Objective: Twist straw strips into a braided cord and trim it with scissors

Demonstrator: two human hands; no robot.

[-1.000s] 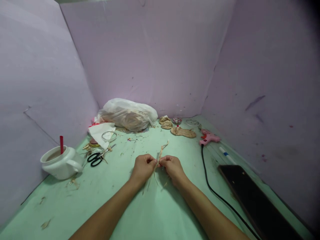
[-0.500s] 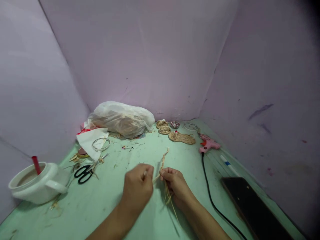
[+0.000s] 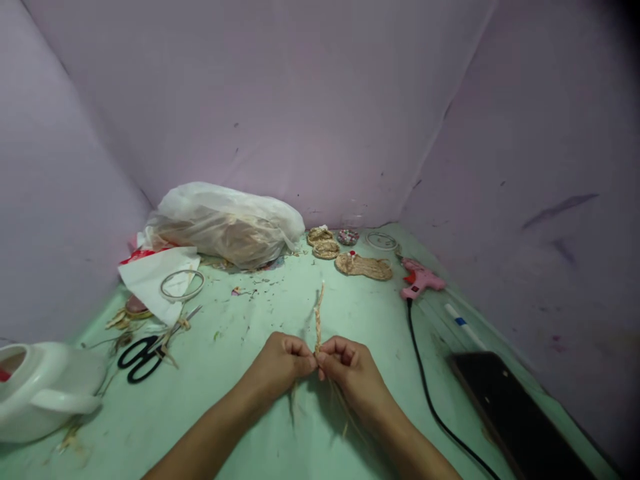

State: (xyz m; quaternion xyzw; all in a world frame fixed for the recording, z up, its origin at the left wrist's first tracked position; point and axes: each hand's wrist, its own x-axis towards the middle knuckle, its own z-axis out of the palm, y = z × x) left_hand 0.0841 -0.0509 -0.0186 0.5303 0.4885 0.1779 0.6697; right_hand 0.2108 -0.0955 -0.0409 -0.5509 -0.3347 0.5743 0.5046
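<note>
braid point(image 3: 318, 323) of pale fibre over green table point(image 3: 280, 300), tip toward twelve o'clock. left hand point(image 3: 284, 361) and right hand point(image 3: 353, 368) meet at its lower end, thumbs and fingertips pinching it. loose strands point(image 3: 294, 401) hang toward five and seven. scissors point(image 3: 145, 355) at nine, woven sole-shaped piece point(image 3: 363, 266) at one, pink glue gun point(image 3: 421, 279) at two.

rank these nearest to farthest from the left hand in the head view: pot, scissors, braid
1. Braid: pinched in the left hand
2. Scissors: on the table, to its left
3. Pot: farther left, at the picture's edge
</note>
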